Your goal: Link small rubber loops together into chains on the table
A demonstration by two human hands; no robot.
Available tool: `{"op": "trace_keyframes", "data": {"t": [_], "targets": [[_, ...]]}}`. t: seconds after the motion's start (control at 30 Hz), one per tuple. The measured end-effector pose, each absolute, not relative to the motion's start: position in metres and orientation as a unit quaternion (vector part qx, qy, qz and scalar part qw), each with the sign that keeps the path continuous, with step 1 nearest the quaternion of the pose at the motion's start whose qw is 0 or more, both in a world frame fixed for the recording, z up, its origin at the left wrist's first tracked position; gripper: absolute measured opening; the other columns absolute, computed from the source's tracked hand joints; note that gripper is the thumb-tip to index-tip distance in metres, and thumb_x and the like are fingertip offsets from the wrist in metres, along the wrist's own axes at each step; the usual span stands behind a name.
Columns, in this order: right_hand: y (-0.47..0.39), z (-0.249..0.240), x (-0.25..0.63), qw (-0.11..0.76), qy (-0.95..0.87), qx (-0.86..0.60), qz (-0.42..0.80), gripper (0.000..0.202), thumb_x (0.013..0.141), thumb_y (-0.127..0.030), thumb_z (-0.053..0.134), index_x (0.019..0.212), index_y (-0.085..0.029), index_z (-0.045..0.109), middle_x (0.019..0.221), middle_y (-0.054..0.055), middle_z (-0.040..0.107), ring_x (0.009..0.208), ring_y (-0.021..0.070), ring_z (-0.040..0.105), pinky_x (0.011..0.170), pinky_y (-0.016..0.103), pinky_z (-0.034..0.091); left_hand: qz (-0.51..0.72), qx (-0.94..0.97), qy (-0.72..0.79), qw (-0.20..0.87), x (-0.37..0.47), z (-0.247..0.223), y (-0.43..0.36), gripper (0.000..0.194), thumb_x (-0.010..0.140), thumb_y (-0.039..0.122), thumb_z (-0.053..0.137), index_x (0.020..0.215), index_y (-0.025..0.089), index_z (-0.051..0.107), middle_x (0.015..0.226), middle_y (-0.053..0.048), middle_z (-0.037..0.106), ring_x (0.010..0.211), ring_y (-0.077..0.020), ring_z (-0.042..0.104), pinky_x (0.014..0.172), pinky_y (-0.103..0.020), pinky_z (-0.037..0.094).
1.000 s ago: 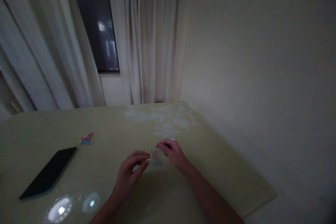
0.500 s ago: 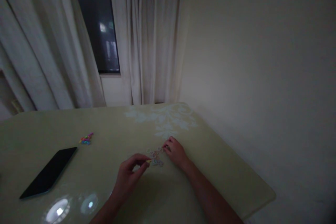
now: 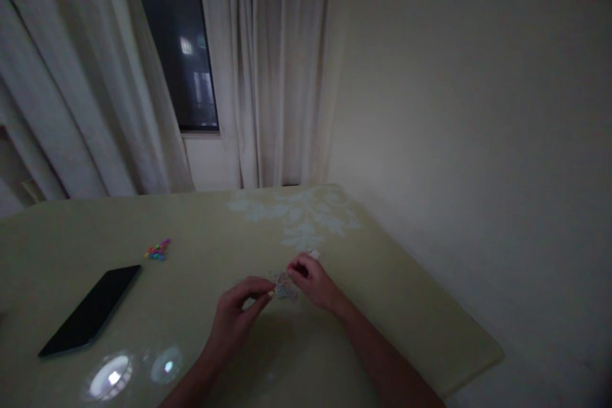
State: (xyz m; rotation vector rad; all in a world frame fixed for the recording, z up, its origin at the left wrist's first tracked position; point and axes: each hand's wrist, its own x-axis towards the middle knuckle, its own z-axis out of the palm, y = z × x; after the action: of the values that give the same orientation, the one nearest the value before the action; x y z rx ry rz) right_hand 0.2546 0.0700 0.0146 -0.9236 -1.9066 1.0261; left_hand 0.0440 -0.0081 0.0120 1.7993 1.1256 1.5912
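Observation:
A small pile of tiny pale, ring-like pieces [image 3: 285, 288] lies on the table between my two hands. My left hand [image 3: 241, 306], at the pile's left edge, pinches a small yellow piece [image 3: 271, 294] between thumb and forefinger. From the right, my right hand [image 3: 313, 280] reaches over the pile with thumb and forefinger pressed together. Whatever those fingertips hold, if anything, is too small to make out. Just beyond the right hand sits a small pale thing [image 3: 314, 254], partly hidden by the fingers.
A dark flat tablet-like slab [image 3: 90, 311] lies on the left of the glossy greenish table [image 3: 201, 223]. Behind it is a little heap of bright multicoloured pieces [image 3: 157, 250]. A wall [image 3: 454, 140] runs along the right; curtains [image 3: 268, 76] hang behind the table.
My right hand has shifted slightly left over the pile, its thumb and forefinger now pinched together. A pale thing behind it has come into sight. My left hand stays almost where it was.

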Motion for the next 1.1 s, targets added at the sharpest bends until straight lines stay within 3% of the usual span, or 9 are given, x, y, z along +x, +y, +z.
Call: {"op": "trace_keyframes", "data": {"t": [0.13,0.33,0.67,0.9,1.1], "targets": [[0.048,0.029,0.243,0.345,-0.728,-0.297,0.512,0.03,0.091,-0.047,0.069,0.088,-0.017,0.066,0.083,-0.001,0.052,0.072,0.0134,0.049,0.066,0.027,0.038,0.601,0.654,0.397,0.228,0.043,0.009,-0.006,0.007,0.088,0.027,0.076,0.091,0.026,0.082,0.087,-0.004,0.079,0.08,-0.0182,0.075,0.072,-0.025,0.06],[0.045,0.027,0.239,0.367,-0.68,-0.271,0.574,0.041,0.086,-0.058,0.072,0.086,-0.018,0.065,0.077,-0.002,0.051,0.07,0.0131,0.046,0.066,0.027,0.037,0.596,0.645,0.421,0.228,0.042,0.012,-0.007,0.012,0.088,0.034,0.076,0.09,0.025,0.083,0.084,-0.005,0.079,0.077,-0.0187,0.074,0.07,-0.026,0.059],[0.044,0.027,0.236,0.371,-0.657,-0.28,0.594,0.041,0.08,-0.059,0.077,0.085,-0.018,0.069,0.078,-0.001,0.059,0.074,0.0146,0.054,0.07,0.028,0.043,0.58,0.655,0.427,0.227,0.046,0.017,-0.008,0.016,0.089,0.037,0.073,0.089,0.024,0.082,0.083,-0.005,0.078,0.077,-0.0185,0.073,0.07,-0.026,0.058],[0.062,0.014,0.238,0.438,-0.614,-0.354,0.553,0.034,0.082,-0.051,0.076,0.094,-0.019,0.07,0.085,0.002,0.067,0.081,0.0177,0.062,0.075,0.031,0.05,0.543,0.584,0.579,0.17,-0.002,0.011,0.015,0.026,0.085,0.046,0.07,0.09,0.022,0.078,0.084,-0.005,0.082,0.074,-0.0217,0.077,0.072,-0.03,0.061],[0.074,-0.004,0.239,0.441,-0.63,-0.373,0.518,0.033,0.083,-0.048,0.074,0.095,-0.018,0.069,0.083,0.003,0.064,0.077,0.0176,0.061,0.073,0.032,0.05,0.454,0.64,0.615,0.072,-0.022,0.0,0.023,0.023,0.09,0.032,0.058,0.089,0.021,0.078,0.091,-0.007,0.081,0.082,-0.0236,0.077,0.077,-0.032,0.059]]}}
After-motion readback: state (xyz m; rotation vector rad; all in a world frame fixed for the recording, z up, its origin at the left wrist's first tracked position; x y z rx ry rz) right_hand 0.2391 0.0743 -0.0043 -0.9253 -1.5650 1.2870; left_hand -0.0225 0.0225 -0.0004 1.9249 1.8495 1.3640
